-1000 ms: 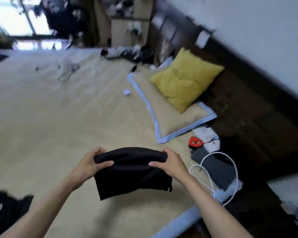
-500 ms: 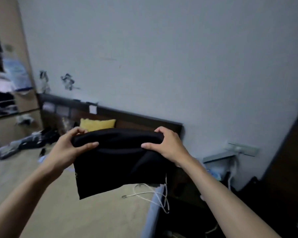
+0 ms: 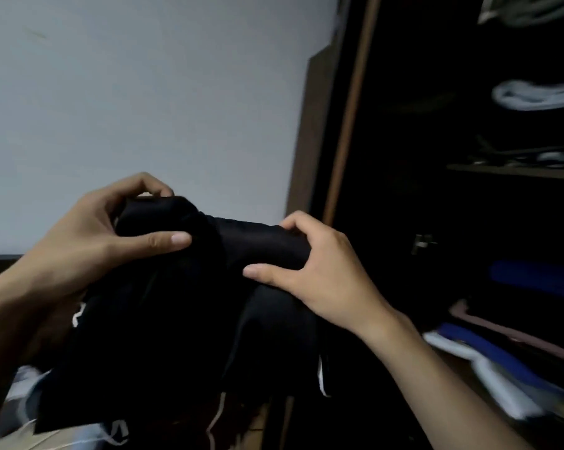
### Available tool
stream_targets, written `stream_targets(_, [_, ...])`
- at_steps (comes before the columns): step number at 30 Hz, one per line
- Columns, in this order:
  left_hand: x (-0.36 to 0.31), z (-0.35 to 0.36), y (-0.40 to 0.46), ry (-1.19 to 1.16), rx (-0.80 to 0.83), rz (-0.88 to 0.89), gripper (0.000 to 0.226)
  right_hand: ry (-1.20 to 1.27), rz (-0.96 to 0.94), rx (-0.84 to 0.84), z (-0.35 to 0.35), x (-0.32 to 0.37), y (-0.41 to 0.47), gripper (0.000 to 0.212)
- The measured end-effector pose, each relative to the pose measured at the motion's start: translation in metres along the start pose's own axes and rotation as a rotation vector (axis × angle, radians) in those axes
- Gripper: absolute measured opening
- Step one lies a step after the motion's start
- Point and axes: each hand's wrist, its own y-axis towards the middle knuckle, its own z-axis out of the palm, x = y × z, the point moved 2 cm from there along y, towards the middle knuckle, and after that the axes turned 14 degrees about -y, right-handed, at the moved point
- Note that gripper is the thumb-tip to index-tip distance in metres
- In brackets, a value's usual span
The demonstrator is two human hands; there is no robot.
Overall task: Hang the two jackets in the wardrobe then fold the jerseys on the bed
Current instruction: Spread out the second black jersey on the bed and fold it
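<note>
A folded black jersey [image 3: 177,313] hangs in front of me, held up by its top fold with both hands. My left hand [image 3: 95,241] grips its left end, thumb across the front. My right hand [image 3: 319,274] pinches the right end. The open wardrobe [image 3: 349,125] stands at the right, dark inside, with its brown frame just beyond my right hand. The jersey hides most of what lies below it.
Wardrobe shelves [image 3: 514,172] hold folded clothes: a white bundle [image 3: 533,95] high up, blue and white garments [image 3: 501,355] lower down. A plain pale wall [image 3: 144,92] fills the left. White cables [image 3: 215,414] and the bed edge show at the bottom left.
My view has swung right from the bed and headboard to the open wardrobe. Both hands keep their hold on the black jersey, now bunched closer together.
</note>
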Motion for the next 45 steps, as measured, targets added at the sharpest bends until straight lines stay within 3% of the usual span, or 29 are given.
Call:
stream_targets(4, [-0.002,0.120,0.019,-0.098,0.236,0.015,0.041,-0.041,0.179,-0.062,-0.083,-0.075,-0.052,0.044])
stream_targets(11, [0.002,0.321,0.032,-0.235,0.484,0.012,0.031,-0.160,0.557,-0.176,-0.192,-0.208,-0.153,0.051])
stream_targets(17, [0.053,0.424,0.051,-0.244,0.375,-0.083,0.033,0.211,0.816,-0.462,-0.210,-0.293,-0.205,0.069])
stream_targets(22, [0.126,0.454,0.079,-0.307,0.270,-0.254,0.042,0.323,0.830,-0.482,-0.183,-0.323,-0.202,0.069])
stream_targets(29, [0.197,0.500,0.136,-0.476,0.276,-0.355,0.057,-0.023,0.783,-0.757,-0.183,-0.374,-0.144,0.049])
stream_targets(34, [0.208,0.591,0.220,-0.472,0.306,-0.304,0.061,-0.549,0.627,-0.897,-0.212,-0.404,-0.079,0.039])
stream_targets(36, [0.211,0.641,0.248,-0.373,0.385,-0.307,0.063,-0.750,0.707,-0.839,-0.229,-0.435,-0.057,0.043])
stream_targets(40, [0.238,0.707,0.237,0.226,0.576,-0.169,0.091,-1.110,1.232,-0.394,-0.246,-0.512,-0.060,0.050])
stream_targets(42, [0.263,0.730,0.204,0.202,0.734,-0.095,0.081,-1.230,1.226,-0.267,-0.228,-0.530,-0.069,0.048])
stream_targets(45, [0.301,0.745,0.150,0.207,1.010,-0.127,0.059,-1.056,1.130,-0.025,-0.178,-0.548,-0.085,0.055])
